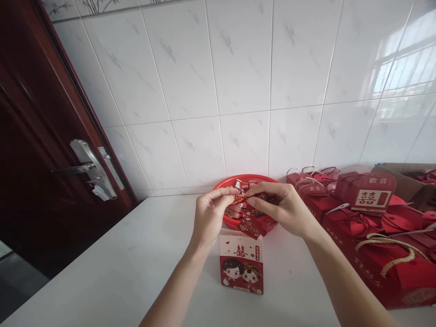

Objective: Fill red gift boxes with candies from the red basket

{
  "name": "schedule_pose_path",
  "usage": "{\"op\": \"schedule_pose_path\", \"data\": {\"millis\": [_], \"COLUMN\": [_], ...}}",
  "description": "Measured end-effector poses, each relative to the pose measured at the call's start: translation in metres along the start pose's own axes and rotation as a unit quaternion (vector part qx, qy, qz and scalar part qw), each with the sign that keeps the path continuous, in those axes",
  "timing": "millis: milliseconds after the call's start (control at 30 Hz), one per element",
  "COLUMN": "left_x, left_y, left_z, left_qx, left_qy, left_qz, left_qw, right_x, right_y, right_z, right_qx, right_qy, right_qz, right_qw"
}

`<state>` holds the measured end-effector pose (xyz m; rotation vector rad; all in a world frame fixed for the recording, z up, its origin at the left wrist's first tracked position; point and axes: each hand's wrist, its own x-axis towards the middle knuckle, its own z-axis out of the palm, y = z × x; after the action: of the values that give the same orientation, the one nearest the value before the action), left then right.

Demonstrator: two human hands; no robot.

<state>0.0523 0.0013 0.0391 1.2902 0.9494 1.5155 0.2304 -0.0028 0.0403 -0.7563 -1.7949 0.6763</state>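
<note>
In front of the red basket (226, 182), my left hand (211, 215) and my right hand (286, 206) are close together. Each pinches, between thumb and forefinger, one side of a small shiny red and gold wrapped candy (240, 198). Several wrapped candies lie in the basket behind my fingers, partly hidden by them. Just below my hands a small red and white gift box (241, 272) stands upright on the table, with two cartoon figures on its front. A red printed flap (251, 223) rises behind its top edge; whether it belongs to the box I cannot tell.
Red gift boxes (364, 193) with cord handles crowd the right side, beside a rope-handled red bag (395, 272). Behind them is a cardboard carton (405, 179). A tiled wall (245, 91) backs the white table (143, 268); a dark door (44, 113) stands left.
</note>
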Motion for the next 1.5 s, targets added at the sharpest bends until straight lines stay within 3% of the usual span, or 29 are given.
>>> {"op": "schedule_pose_path", "data": {"millis": [567, 767, 967, 1133, 1267, 1500], "left_x": [0.003, 0.003, 0.002, 0.003, 0.003, 0.004], "left_y": [-0.001, -0.002, -0.006, -0.011, -0.013, -0.018], "left_z": [-0.001, -0.003, -0.005, -0.008, -0.004, -0.002], "left_qx": [-0.058, -0.099, -0.042, 0.015, 0.048, 0.060], "left_qy": [-0.066, -0.096, -0.090, -0.099, -0.129, -0.119], "left_qz": [-0.046, -0.064, 0.012, 0.072, 0.078, 0.084], "left_qw": [0.995, 0.988, 0.995, 0.992, 0.987, 0.988], "right_x": [0.003, 0.002, 0.002, 0.004, 0.007, 0.006], "right_y": [-0.002, -0.004, 0.003, 0.003, 0.005, 0.006], "right_z": [-0.001, -0.002, -0.004, -0.001, 0.002, 0.000], "right_qx": [0.055, 0.118, 0.183, 0.188, 0.148, 0.132], "right_qy": [0.011, -0.004, 0.025, 0.051, 0.075, 0.073], "right_qz": [-0.012, 0.019, 0.081, 0.078, 0.087, 0.086], "right_qw": [0.998, 0.993, 0.979, 0.978, 0.982, 0.985]}}
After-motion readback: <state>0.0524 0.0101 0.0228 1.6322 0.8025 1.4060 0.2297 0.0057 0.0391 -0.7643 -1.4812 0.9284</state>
